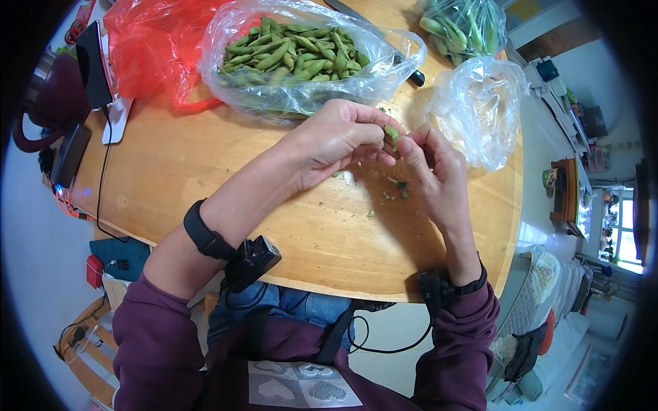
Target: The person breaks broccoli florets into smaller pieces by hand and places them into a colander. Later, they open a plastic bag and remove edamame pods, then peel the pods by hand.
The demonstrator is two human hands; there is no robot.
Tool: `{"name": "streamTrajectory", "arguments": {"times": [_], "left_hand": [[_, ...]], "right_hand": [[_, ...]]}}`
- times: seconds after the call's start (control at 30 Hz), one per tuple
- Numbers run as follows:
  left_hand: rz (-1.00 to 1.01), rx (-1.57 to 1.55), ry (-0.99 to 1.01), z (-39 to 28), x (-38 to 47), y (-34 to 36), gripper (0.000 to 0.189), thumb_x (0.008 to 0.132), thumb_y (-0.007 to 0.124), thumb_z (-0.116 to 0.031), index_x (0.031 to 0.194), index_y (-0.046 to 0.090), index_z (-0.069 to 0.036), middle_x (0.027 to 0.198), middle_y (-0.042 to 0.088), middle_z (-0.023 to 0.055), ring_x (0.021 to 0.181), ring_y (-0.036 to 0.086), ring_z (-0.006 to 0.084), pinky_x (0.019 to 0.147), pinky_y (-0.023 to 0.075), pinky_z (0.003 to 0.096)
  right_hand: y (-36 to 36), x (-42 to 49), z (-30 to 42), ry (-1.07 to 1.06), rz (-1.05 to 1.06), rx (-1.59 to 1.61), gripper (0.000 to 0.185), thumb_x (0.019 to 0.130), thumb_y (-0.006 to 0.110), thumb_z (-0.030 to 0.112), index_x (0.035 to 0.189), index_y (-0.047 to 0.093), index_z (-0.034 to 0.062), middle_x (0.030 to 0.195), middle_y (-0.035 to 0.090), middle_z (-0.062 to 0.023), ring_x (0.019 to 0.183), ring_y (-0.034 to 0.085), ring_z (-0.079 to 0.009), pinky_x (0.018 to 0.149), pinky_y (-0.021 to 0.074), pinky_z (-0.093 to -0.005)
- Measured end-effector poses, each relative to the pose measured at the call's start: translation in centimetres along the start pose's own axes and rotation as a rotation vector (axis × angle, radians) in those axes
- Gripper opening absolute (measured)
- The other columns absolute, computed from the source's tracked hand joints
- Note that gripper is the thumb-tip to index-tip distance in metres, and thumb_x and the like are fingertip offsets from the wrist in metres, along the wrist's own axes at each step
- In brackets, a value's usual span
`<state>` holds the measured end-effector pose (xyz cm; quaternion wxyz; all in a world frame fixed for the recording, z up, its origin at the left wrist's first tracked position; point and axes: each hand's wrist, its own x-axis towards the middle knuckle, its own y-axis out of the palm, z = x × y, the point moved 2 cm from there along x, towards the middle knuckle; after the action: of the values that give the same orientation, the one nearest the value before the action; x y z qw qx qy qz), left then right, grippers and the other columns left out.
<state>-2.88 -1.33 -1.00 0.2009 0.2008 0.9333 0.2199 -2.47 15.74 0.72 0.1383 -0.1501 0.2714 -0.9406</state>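
Between the fingertips of my left hand (349,136) is a small green soybean pod (391,132), mostly covered by the fingers. The thumb and forefinger of my right hand (439,167) pinch at its right side. Just beyond my left hand lies an open clear plastic bag (247,100) full of green soybean pods (303,54). To the right of my right hand, a crumpled clear plastic bag (478,113) sits on the wooden table (205,154). Green scraps (398,184) are scattered on the tabletop below my hands.
A red plastic bag (154,56) lies at the back left, near a phone (95,67) on a white stand. A knife (416,77) lies partly behind the pod bag. Bagged green vegetables (465,28) stand at the far right. A charging cable (103,174) hangs over the left edge.
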Motion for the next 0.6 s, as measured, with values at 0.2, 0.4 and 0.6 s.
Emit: {"name": "streamTrajectory", "arguments": {"times": [0.2,0.4,0.6], "left_hand": [[-0.111,0.012,0.138,-1.2,-0.3,-0.2,0.031,0.098,0.046,-0.018,0.108,0.057,0.009,0.099,0.063,0.0167,0.087,0.066,0.0191,0.078,0.0561,0.0263],[-0.097,-0.009,0.403,-2.3,-0.7,0.2,0.049,0.101,0.038,-0.036,0.113,0.053,0.009,0.108,0.059,0.0167,0.102,0.059,0.0196,0.093,0.0485,0.0318],[0.091,0.407,0.382,-1.1,-1.9,2.9,0.057,0.1,0.035,-0.045,0.129,0.049,0.002,0.121,0.057,0.0144,0.113,0.054,0.0207,0.102,0.0392,0.0335]], "right_hand": [[-2.2,0.4,-0.4,0.077,0.003,-0.087,0.037,0.096,0.055,0.031,0.077,0.06,-0.0012,0.056,0.051,-0.0036,0.054,0.044,-0.0091,0.051,0.0365,-0.026],[-2.0,0.2,-0.5,0.227,0.058,0.182,0.048,0.1,0.041,0.041,0.089,0.061,-0.0007,0.07,0.061,-0.0069,0.056,0.05,-0.0109,0.051,0.0402,-0.0237],[0.7,-0.4,0.1,0.65,0.232,1.185,0.054,0.101,0.033,0.043,0.122,0.046,-0.0053,0.094,0.064,-0.018,0.072,0.064,-0.0175,0.062,0.0555,-0.0248]]}}
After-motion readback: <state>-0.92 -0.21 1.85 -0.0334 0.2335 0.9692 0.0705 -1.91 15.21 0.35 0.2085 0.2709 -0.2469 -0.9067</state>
